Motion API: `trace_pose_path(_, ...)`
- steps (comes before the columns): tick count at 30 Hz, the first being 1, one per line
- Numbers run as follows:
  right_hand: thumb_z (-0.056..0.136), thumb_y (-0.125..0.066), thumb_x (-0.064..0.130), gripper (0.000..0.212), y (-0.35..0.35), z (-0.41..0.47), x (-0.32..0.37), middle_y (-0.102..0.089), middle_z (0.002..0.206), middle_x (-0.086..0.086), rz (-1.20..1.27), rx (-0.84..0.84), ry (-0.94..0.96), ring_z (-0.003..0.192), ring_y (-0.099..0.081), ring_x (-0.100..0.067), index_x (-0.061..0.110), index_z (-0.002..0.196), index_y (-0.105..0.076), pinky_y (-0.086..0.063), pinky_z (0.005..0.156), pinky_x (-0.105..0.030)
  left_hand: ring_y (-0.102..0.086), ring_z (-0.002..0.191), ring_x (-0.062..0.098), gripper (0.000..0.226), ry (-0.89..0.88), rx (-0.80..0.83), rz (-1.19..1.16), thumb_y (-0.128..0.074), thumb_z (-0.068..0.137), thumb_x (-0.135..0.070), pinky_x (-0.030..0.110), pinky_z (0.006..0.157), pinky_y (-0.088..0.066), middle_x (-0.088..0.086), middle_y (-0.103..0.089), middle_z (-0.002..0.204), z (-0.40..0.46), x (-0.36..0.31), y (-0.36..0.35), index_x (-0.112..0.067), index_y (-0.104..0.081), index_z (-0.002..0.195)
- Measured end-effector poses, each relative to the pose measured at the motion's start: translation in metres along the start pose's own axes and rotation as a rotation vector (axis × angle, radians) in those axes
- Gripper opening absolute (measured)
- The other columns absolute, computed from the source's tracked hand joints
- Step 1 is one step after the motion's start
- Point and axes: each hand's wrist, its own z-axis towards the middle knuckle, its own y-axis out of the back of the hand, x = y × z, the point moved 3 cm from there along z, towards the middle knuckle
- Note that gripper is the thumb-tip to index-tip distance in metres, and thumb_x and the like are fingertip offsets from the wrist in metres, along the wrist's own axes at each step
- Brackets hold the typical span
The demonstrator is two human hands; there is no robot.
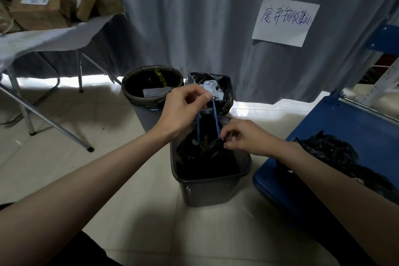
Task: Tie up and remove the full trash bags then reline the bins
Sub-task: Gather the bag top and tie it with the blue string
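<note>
A dark rectangular bin (pixel 210 190) stands on the floor in front of me with a black trash bag (pixel 205 155) inside it. Two strands of a blue drawstring (pixel 215 117) run up from the bag's gathered mouth. My left hand (pixel 183 110) pinches the top of the drawstring above the bin. My right hand (pixel 244 136) pinches the bunched bag mouth at the bin's right side. Behind stand a round bin (pixel 138 93) lined in black and a black bag (pixel 224 93) stuffed with pale waste.
A blue flat cart (pixel 345 136) at the right carries loose black bags (pixel 336 153). A folding table (pixel 43 39) with cardboard boxes (pixel 38 6) stands at the left, its metal legs reaching toward the bins. A grey curtain with a paper sign (pixel 285 21) hangs behind.
</note>
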Motion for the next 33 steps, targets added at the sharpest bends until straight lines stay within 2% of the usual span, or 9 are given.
trace_pose_path(7, 0.079, -0.080, 0.022, 0.015, -0.010, 0.001, -0.004, -0.060, 0.083, 0.000, 0.053, -0.066, 0.024, 0.071, -0.057, -0.010, 0.024, 0.075, -0.066, -0.046, 0.069, -0.024, -0.064, 0.066, 0.017, 0.014, 0.025, -0.062, -0.009, -0.063, 0.093, -0.019, 0.028, 0.069, -0.049, 0.008, -0.070, 0.068, -0.001, -0.002, 0.003, -0.011, -0.068, 0.082)
trace_pose_path(12, 0.080, -0.079, 0.016, 0.021, -0.018, -0.011, -0.047, -0.059, 0.064, 0.003, 0.027, -0.059, -0.195, 0.061, -0.053, -0.011, 0.019, 0.066, -0.063, -0.043, 0.064, -0.027, -0.061, 0.063, 0.013, 0.016, 0.015, -0.164, 0.041, -0.065, 0.092, -0.019, 0.024, 0.065, -0.046, 0.004, -0.069, 0.065, 0.005, -0.004, 0.018, -0.012, -0.069, 0.079)
trace_pose_path(15, 0.079, -0.080, 0.012, 0.007, -0.008, -0.009, -0.052, -0.066, 0.073, 0.000, 0.018, -0.104, -0.228, 0.067, -0.059, -0.009, 0.017, 0.081, -0.075, -0.042, 0.064, -0.018, -0.057, 0.060, 0.005, 0.015, 0.011, -0.107, -0.008, -0.063, 0.094, -0.016, 0.019, 0.061, -0.045, 0.008, -0.068, 0.067, 0.003, -0.004, 0.019, -0.008, -0.070, 0.084)
trace_pose_path(16, 0.079, -0.080, 0.012, 0.014, -0.006, -0.007, -0.046, -0.066, 0.074, 0.001, 0.045, -0.132, -0.209, 0.065, -0.058, -0.003, 0.017, 0.091, -0.076, -0.040, 0.062, -0.013, -0.057, 0.059, 0.006, 0.014, -0.001, -0.076, -0.024, -0.063, 0.094, -0.016, 0.019, 0.060, -0.045, 0.009, -0.068, 0.068, 0.004, -0.005, 0.018, -0.006, -0.070, 0.086)
trace_pose_path(20, 0.082, -0.078, 0.014, 0.030, -0.003, 0.000, -0.011, -0.058, 0.067, 0.004, 0.365, -0.211, -0.102, 0.053, -0.047, 0.000, 0.014, 0.111, -0.072, -0.038, 0.059, -0.010, -0.058, 0.056, 0.011, 0.014, -0.031, -0.024, -0.078, -0.066, 0.093, -0.015, 0.016, 0.056, -0.045, 0.012, -0.068, 0.069, 0.009, -0.010, 0.014, -0.003, -0.070, 0.087)
trace_pose_path(24, 0.082, -0.079, 0.024, 0.035, -0.016, 0.008, 0.018, -0.064, 0.075, -0.003, 0.551, -0.133, -0.074, 0.065, -0.059, -0.012, 0.012, 0.114, -0.070, -0.051, 0.063, -0.022, -0.058, 0.054, 0.016, 0.014, -0.049, 0.022, -0.168, -0.064, 0.093, -0.010, 0.019, 0.054, -0.046, 0.009, -0.067, 0.066, 0.014, -0.017, 0.002, 0.002, -0.068, 0.086)
trace_pose_path(27, 0.091, -0.069, 0.020, 0.025, -0.028, 0.013, 0.028, -0.068, 0.080, -0.005, 0.693, -0.154, -0.066, 0.070, -0.063, -0.016, 0.006, 0.111, -0.072, -0.057, 0.069, -0.030, -0.058, 0.053, 0.015, 0.012, -0.076, 0.066, -0.227, -0.064, 0.093, -0.007, 0.021, 0.056, -0.048, 0.010, -0.068, 0.068, 0.016, -0.025, -0.006, 0.003, -0.068, 0.087)
trace_pose_path(30, 0.099, -0.055, 0.016, 0.027, -0.032, 0.012, 0.027, -0.063, 0.084, -0.009, 0.872, -0.166, -0.078, 0.072, -0.063, -0.015, -0.004, 0.106, -0.071, -0.057, 0.072, -0.025, -0.060, 0.055, 0.018, 0.024, -0.035, 0.062, -0.210, -0.063, 0.095, -0.021, 0.025, 0.057, -0.048, 0.015, -0.069, 0.071, 0.023, -0.019, -0.009, 0.001, -0.070, 0.086)
trace_pose_path(33, 0.103, -0.047, 0.018, 0.030, -0.033, 0.003, 0.022, -0.067, 0.086, -0.001, 0.932, -0.090, -0.084, 0.077, -0.063, -0.011, 0.001, 0.102, -0.072, -0.057, 0.076, -0.022, -0.057, 0.052, 0.014, 0.040, 0.146, -0.038, -0.086, -0.057, 0.097, -0.039, 0.027, 0.059, -0.048, 0.004, -0.064, 0.061, 0.038, 0.010, -0.007, -0.009, -0.072, 0.075)
